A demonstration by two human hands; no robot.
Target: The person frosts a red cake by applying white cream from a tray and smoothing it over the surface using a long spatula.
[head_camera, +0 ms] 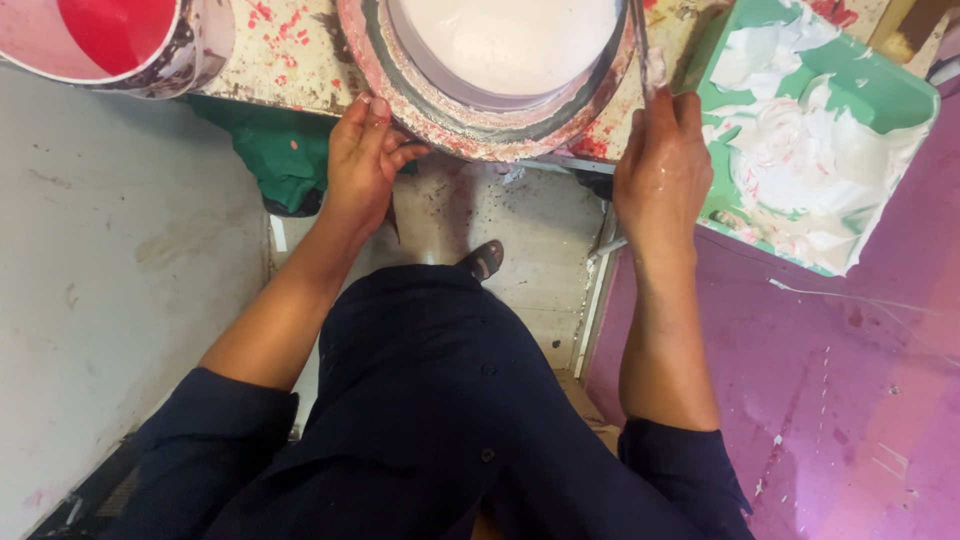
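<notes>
Seen from above, a person's left hand (362, 150) rests open, fingertips touching the rim of a round turntable (480, 125) carrying a white-frosted cake (505, 40), while the right hand (662, 165) is clamped on a thin spatula (645, 55) upright against the cake's side. A jerk of the turntable could likely gouge the frosting. Wet fingers might let the spatula slip toward the green tray (880, 90) of white cream nearby.
</notes>
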